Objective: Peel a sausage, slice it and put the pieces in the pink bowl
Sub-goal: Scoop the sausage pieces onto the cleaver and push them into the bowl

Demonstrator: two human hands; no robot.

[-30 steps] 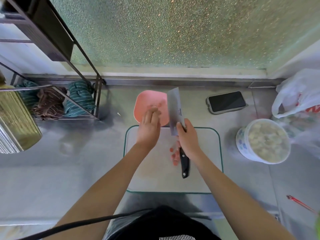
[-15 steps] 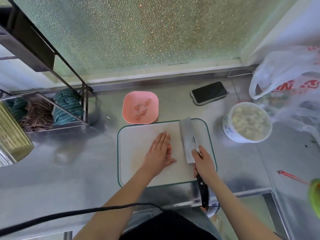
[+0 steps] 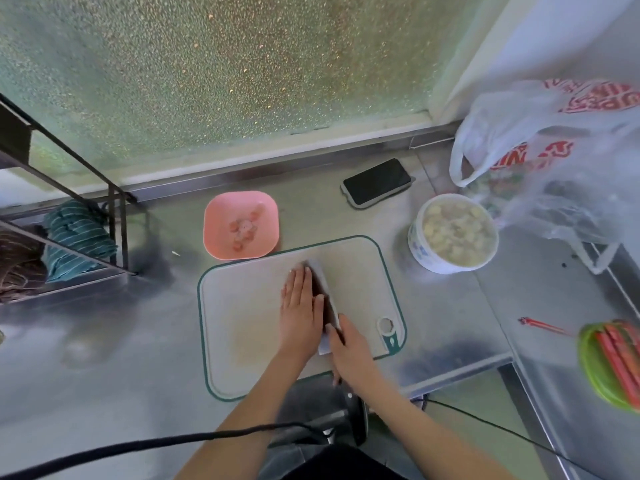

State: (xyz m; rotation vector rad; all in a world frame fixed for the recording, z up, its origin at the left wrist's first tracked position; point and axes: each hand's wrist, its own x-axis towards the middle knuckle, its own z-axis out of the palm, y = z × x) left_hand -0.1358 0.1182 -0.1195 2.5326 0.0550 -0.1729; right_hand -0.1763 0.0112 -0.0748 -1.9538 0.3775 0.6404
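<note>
The pink bowl (image 3: 214, 233) stands behind the cutting board (image 3: 242, 323) and holds several sausage slices (image 3: 244, 228). My right hand (image 3: 349, 351) grips the cleaver (image 3: 325, 292) near where blade meets handle; the blade is tilted on the board, its edge toward my left hand. My left hand (image 3: 299, 306) lies flat with fingers together, pressed against the blade's left side. Whether any sausage lies between hand and blade is hidden. A green tray of red sausages (image 3: 614, 362) sits at the far right edge.
A phone (image 3: 377, 181) lies behind the board. A white tub of pale food (image 3: 453, 233) stands to the board's right, with a plastic bag (image 3: 554, 161) beyond it. A rack with cloths (image 3: 76, 237) is at left. A red strip (image 3: 542, 325) lies right. A black cable (image 3: 138, 445) crosses near me.
My left hand left the pink bowl and came flat onto the board. The cleaver came down from over the bowl and now tilts on the board against my left hand.
</note>
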